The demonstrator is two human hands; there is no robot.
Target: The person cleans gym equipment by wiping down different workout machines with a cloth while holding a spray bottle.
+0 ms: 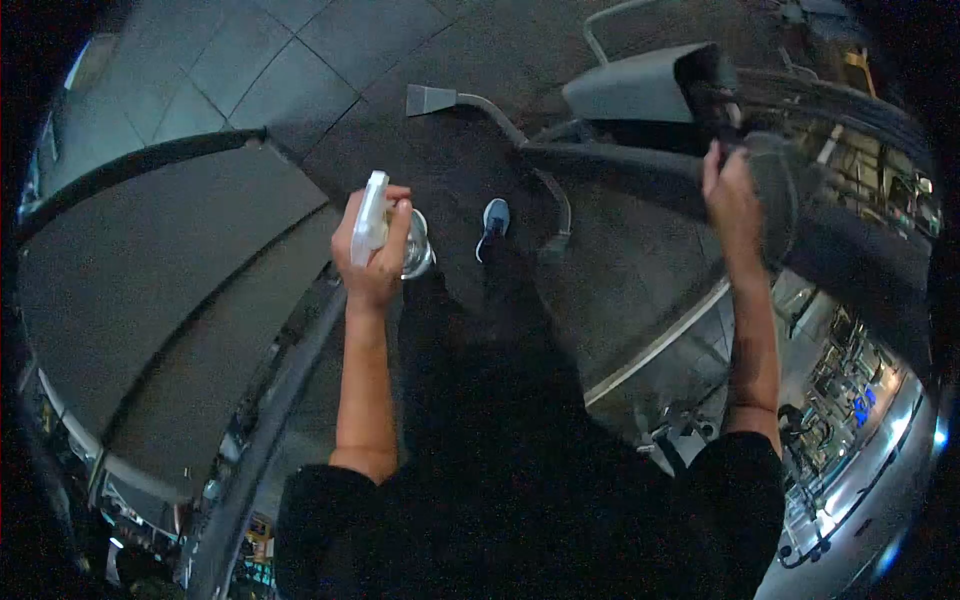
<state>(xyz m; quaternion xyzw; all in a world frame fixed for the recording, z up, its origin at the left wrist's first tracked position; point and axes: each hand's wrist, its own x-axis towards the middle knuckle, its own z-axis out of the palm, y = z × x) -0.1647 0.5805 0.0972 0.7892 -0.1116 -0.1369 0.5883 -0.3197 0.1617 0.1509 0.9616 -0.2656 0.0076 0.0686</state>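
My left hand [372,240] is closed around the neck of a spray bottle, its white trigger head [370,215] pointing up and away from me. The see-through body of the spray bottle [416,246] shows to the right of my fingers. Farther right, my right hand [734,195] reaches out to a grey exercise machine [630,90]. Its fingers are bent at a dark part or dark item [732,130], blurred so that I cannot make out which. One blue-grey shoe [495,217] of mine stands on the floor between the hands.
A curved metal tube with a flat grey end piece [432,100] extends from the machine. Left of me is a broad dark panel with a raised black edge [150,160]. Grey floor tiles [300,70] lie ahead. More gym equipment [820,430] stands at the right.
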